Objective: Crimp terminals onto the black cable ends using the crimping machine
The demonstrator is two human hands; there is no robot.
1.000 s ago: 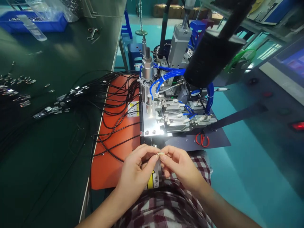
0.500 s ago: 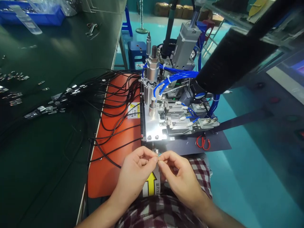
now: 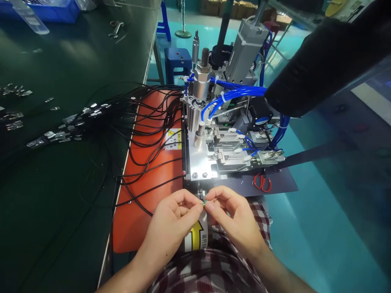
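My left hand (image 3: 175, 215) is closed in a pinch, thumb against index finger. A black cable (image 3: 140, 206) runs over the orange mat and passes behind this hand. My right hand (image 3: 233, 213) pinches too, its fingertips almost meeting those of the left. Between the two pinches shows a tiny greenish bit of thin wire (image 3: 204, 202), mostly covered by the fingers. Just beyond the fingertips is the front of a metal pneumatic machine (image 3: 201, 162) with a small white-and-metal part (image 3: 203, 194) at its edge.
Many black cables with metal connectors (image 3: 61, 135) lie across the dark table and orange mat (image 3: 134, 232). Red-handled scissors (image 3: 262, 183) rest on the machine's base plate. Blue air tubes (image 3: 241, 92) and a thick black sleeve (image 3: 302, 77) stand overhead. A wrench (image 3: 116, 29) lies farther back.
The fingertips stay together while the right hand has shifted slightly, its index finger raised a little. More of the greenish wire shows between them. The view has moved slightly.
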